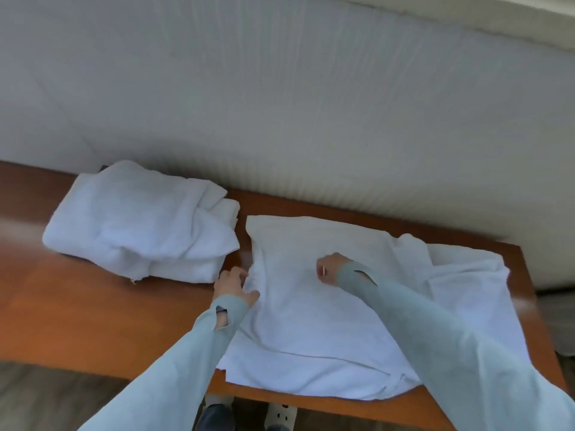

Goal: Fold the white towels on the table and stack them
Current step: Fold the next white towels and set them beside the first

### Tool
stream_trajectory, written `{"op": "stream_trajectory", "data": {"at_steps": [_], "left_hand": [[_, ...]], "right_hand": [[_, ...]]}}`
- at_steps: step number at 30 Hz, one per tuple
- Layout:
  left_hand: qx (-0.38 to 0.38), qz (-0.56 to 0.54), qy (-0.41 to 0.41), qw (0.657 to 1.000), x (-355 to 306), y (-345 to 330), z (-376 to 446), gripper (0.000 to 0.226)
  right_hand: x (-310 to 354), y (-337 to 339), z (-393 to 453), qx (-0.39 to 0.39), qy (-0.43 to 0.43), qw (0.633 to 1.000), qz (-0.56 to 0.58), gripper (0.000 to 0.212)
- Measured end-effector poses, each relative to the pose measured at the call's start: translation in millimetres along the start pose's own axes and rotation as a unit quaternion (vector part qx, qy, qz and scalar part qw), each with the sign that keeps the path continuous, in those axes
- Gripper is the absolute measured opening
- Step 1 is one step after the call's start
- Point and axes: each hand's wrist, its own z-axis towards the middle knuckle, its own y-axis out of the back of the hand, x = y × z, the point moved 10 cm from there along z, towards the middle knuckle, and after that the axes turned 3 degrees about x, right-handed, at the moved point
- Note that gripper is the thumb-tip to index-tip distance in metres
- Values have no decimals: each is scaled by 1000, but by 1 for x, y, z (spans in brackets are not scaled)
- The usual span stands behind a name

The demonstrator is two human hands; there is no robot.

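Observation:
A large white towel [311, 321] lies spread over the right half of the wooden table [93, 306], rumpled at its far right. My left hand [233, 286] pinches the towel's left edge. My right hand [331, 269] rests on the middle of the same towel with its fingers curled down into the cloth. To the left, near the wall, sits a loose pile of white towels [140, 222], roughly folded and apart from both hands.
A pale ribbed wall [311, 119] runs right behind the table's far edge. The table's near edge [280, 402] and right edge are close to the towel. Below the near edge I see dark shoes [214, 418] and the floor.

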Motion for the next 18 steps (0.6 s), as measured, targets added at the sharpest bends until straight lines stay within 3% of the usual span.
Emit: {"op": "stream_trajectory", "data": {"at_steps": [2,5,10,12,15,18], "left_hand": [[3,-40,84,996,20,-9,3,67],[34,-70,131,988,35,-30,8,83],[23,97,120,988,37,-26,8,73],[35,102,96,990,31,-28,6,70],[63,54,131,988,29,-41,-7,72],[70,33,143,987,29,-52,-16,68]], "right_hand": [[48,26,19,-54,37,997,43,21],[95,32,41,-77,17,988,135,27],[129,23,68,-115,-37,983,137,90],[134,19,73,-122,-63,983,118,87],[139,17,75,-124,-90,986,74,72],[143,15,79,-122,-70,989,56,67]]}}
